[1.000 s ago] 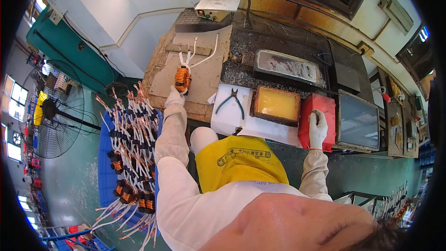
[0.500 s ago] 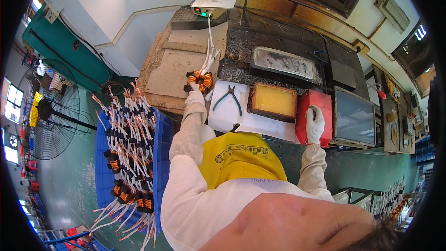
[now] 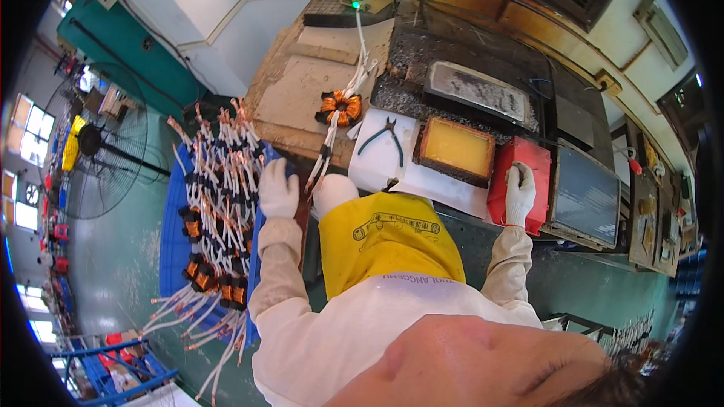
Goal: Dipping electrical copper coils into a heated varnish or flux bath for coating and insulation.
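My left hand (image 3: pixel 278 191), in a white glove, is at the near right rim of a blue crate (image 3: pixel 255 286), its fingers stretched out and nothing visible in them. The crate holds several copper-wound coils with white leads (image 3: pixel 202 275). A single toroidal coil (image 3: pixel 339 108) lies on the worn board, its dark-tipped leads hanging over the front edge. On the right, my gloved right hand (image 3: pixel 520 191) rests over a red box (image 3: pixel 537 200), fingers curled in; whatever they hold is hidden. Green-handled cutting pliers (image 3: pixel 389 139) lie on white paper between the hands.
A tray of yellow material (image 3: pixel 456 148) sits beside the red box. Behind it is a dark-sided rectangular pan with a grey surface (image 3: pixel 479 93). A small control box with a green light (image 3: pixel 362 1) stands at the back. A fan (image 3: pixel 90 139) stands at left.
My left hand has let go of the coil on the board and moved back and left to the crate. The right hand stays at the red box. The view has shifted slightly.
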Action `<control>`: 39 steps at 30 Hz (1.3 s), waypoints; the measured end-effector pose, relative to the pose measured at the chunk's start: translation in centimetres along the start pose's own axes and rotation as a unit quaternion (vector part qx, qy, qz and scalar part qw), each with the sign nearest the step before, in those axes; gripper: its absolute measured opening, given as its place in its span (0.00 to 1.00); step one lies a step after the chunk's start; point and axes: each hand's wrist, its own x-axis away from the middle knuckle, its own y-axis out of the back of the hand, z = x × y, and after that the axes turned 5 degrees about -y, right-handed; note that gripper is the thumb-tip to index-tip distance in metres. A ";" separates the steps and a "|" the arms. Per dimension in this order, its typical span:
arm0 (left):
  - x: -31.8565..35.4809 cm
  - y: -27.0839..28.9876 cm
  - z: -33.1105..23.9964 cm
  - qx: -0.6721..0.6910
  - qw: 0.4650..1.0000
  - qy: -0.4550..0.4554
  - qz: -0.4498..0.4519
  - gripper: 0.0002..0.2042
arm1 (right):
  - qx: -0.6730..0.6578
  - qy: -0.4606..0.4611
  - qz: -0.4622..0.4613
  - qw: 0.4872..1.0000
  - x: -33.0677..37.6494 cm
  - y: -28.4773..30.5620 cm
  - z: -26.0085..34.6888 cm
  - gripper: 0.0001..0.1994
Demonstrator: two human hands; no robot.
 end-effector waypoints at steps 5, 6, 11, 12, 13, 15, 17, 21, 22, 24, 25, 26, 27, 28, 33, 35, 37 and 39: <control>8.7 8.7 2.1 -0.154 0.982 0.102 -0.034 0.27 | -0.055 0.015 0.034 0.998 -0.3 0.0 -0.7 0.11; 10.4 9.8 2.6 -0.161 0.982 0.089 -0.035 0.27 | 0.003 0.030 0.030 0.999 -0.7 0.3 -1.1 0.11; 16.1 13.3 1.1 -0.185 0.956 0.227 -0.021 0.20 | -0.001 0.053 0.034 0.998 -1.3 0.8 -1.8 0.14; 17.2 13.9 1.0 -0.193 0.943 0.271 -0.018 0.19 | -0.002 0.050 0.037 0.998 -1.2 0.7 -1.7 0.14; 18.8 14.3 1.6 -0.184 0.932 0.311 0.015 0.23 | -0.002 0.047 0.041 0.998 -1.1 0.6 -1.5 0.15; 21.1 15.2 0.8 -0.215 0.908 0.354 0.066 0.25 | 0.006 0.038 0.046 0.998 -0.9 0.1 -0.9 0.15; 22.9 16.0 0.2 -0.201 0.858 0.442 0.169 0.30 | 0.027 0.027 0.052 0.998 -0.5 -0.5 -0.2 0.15; 24.4 14.9 0.4 -0.209 0.893 0.366 0.157 0.29 | 0.046 0.028 0.032 0.998 -0.3 1.1 0.8 0.16; 25.6 16.1 -0.1 -0.211 0.886 0.388 0.143 0.29 | 0.031 0.029 0.061 0.997 -0.8 -0.2 0.3 0.16; 24.7 16.5 -0.2 -0.199 0.887 0.395 0.132 0.28 | -0.033 0.007 0.054 0.998 -1.5 0.3 -0.6 0.16; 23.1 17.3 -0.7 -0.144 0.875 0.435 0.155 0.27 | -0.042 0.019 0.043 0.998 -1.1 0.3 0.1 0.16; 22.2 17.5 -0.6 -0.083 0.862 0.468 0.178 0.26 | -0.048 0.034 0.024 0.998 0.2 0.7 2.2 0.16; 22.3 17.1 0.1 -0.029 0.868 0.476 0.138 0.24 | -0.041 0.037 0.015 0.998 1.3 0.9 4.0 0.16; 22.9 17.9 0.1 -0.032 0.863 0.485 0.137 0.24 | -0.066 0.031 0.064 0.995 2.5 -0.6 6.2 0.16; 21.7 17.3 1.3 0.014 0.842 0.514 0.162 0.22 | -0.107 0.010 0.335 0.936 9.3 -5.8 10.4 0.16; 20.8 16.3 1.6 -0.021 0.846 0.500 0.187 0.23 | -0.119 -0.058 0.503 0.854 12.2 -8.2 9.6 0.14; 21.8 16.6 1.8 -0.038 0.869 0.471 0.147 0.21 | -0.020 -0.027 0.703 0.710 14.6 -10.2 11.9 0.13; 20.5 16.6 1.4 -0.039 0.857 0.491 0.151 0.21 | 0.017 0.092 0.768 0.633 18.0 -12.2 13.0 0.12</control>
